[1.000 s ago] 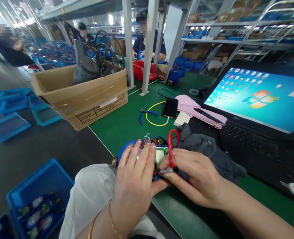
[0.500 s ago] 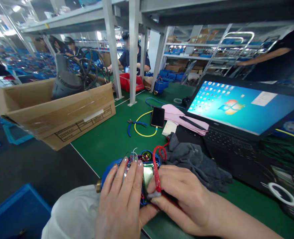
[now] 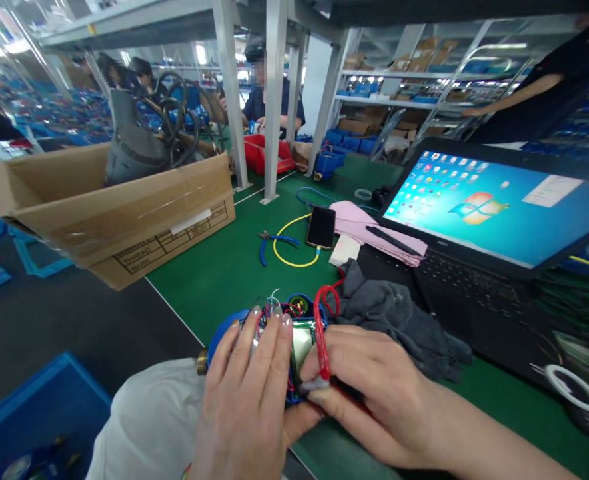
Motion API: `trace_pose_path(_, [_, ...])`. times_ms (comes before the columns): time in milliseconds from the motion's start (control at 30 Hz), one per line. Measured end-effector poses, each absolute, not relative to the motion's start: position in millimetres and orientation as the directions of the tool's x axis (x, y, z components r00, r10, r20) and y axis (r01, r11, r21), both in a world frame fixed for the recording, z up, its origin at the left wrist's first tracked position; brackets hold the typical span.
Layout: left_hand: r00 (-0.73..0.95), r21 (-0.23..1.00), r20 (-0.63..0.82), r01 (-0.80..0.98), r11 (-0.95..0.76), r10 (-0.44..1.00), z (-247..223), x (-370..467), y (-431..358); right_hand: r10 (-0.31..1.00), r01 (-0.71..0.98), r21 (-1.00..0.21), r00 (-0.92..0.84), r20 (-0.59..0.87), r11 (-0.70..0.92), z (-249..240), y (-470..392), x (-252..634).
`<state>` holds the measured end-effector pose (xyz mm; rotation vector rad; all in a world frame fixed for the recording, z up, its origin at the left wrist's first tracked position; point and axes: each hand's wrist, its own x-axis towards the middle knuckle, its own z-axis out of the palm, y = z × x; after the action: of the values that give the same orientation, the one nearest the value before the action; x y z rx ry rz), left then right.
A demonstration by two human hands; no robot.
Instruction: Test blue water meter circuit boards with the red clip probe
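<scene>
A blue meter-like housing (image 3: pixel 223 331) with a brass threaded end (image 3: pixel 202 361) lies in front of me, its circuit board (image 3: pixel 302 341) and thin wires exposed. My left hand (image 3: pixel 254 380) holds it, fingers stretched across its top and thumb along the near side. My right hand (image 3: pixel 369 380) is closed at the board's right edge. Between its thumb and forefinger is a small grey piece (image 3: pixel 315 385) at the end of a looped red cord (image 3: pixel 321 327). The fingers hide part of the grey piece and of the housing's near side.
A cardboard box (image 3: pixel 174 230) with a grey tool stands left. Blue-handled pliers (image 3: pixel 263 252), a phone (image 3: pixel 321 227), pink cloth (image 3: pixel 354 223), a dark grey rag (image 3: pixel 389 310) and a laptop (image 3: pixel 479 207) lie beyond my hands. A blue bin (image 3: pixel 49 393) is lower left. Several people are in the background.
The camera view has shifted slightly, so the bench items appear a little higher and farther right. Both hands keep nearly the same hold on the housing and the grey piece.
</scene>
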<state>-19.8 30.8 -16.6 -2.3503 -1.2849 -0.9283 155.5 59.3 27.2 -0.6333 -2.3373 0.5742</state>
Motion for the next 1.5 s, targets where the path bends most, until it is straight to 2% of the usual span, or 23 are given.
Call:
trace_pose_path(333, [0.464, -0.018, 0.616, 0.816, -0.578, 0.636, -24.3, -28.4, 30.3, 0.561, 0.278, -0.542, -0.681, 0.471, 0.793, 26.8, 60.7, 155.4])
trace_pose_path(500, [0.358, 0.097, 0.652, 0.835, -0.542, 0.668, -17.3, -19.3, 29.0, 0.612, 0.267, -0.609, -0.636, 0.470, 0.746, 29.1, 60.4, 156.6])
trace_pose_path(633, [0.333, 0.147, 0.609, 0.845, -0.514, 0.720, -13.7, -16.0, 27.9, 0.783, 0.247, -0.803, -0.494, 0.377, 0.543, 33.4, 59.8, 160.3])
trace_pose_path(767, [0.339, 0.192, 0.546, 0.840, -0.508, 0.766, -7.4, -20.3, 26.0, 0.857, 0.239, -0.878, -0.425, 0.290, 0.415, 31.9, 60.0, 161.3])
trace_pose_path(900, [0.246, 0.382, 0.542, 0.779, -0.497, 0.804, 3.7, -23.4, 25.3, 0.897, 0.177, -0.920, -0.346, 0.273, 0.349, 29.2, 60.0, 159.6])
trace_pose_path(1100, [0.116, 0.647, 0.564, 0.553, -0.525, 0.817, 22.5, -10.8, 26.0, 0.848, 0.117, -0.879, -0.350, 0.399, 0.462, 31.9, 53.2, 158.4])
trace_pose_path(1200, [0.131, 0.713, 0.529, 0.467, -0.523, 0.838, 32.4, -6.2, 23.4, 0.833, 0.135, -0.853, -0.338, 0.438, 0.504, 34.0, 48.2, 160.0])
trace_pose_path(1400, [0.104, 0.697, 0.542, 0.498, -0.516, 0.834, 31.6, -20.3, 21.7, 0.862, 0.196, -0.845, -0.222, 0.456, 0.497, 41.7, 49.5, 171.0])
trace_pose_path(1500, [0.150, 0.598, 0.571, 0.597, -0.534, 0.807, 17.5, -27.6, 24.5, 0.846, 0.341, -0.790, -0.364, 0.389, 0.510, 43.5, 53.3, 170.7])
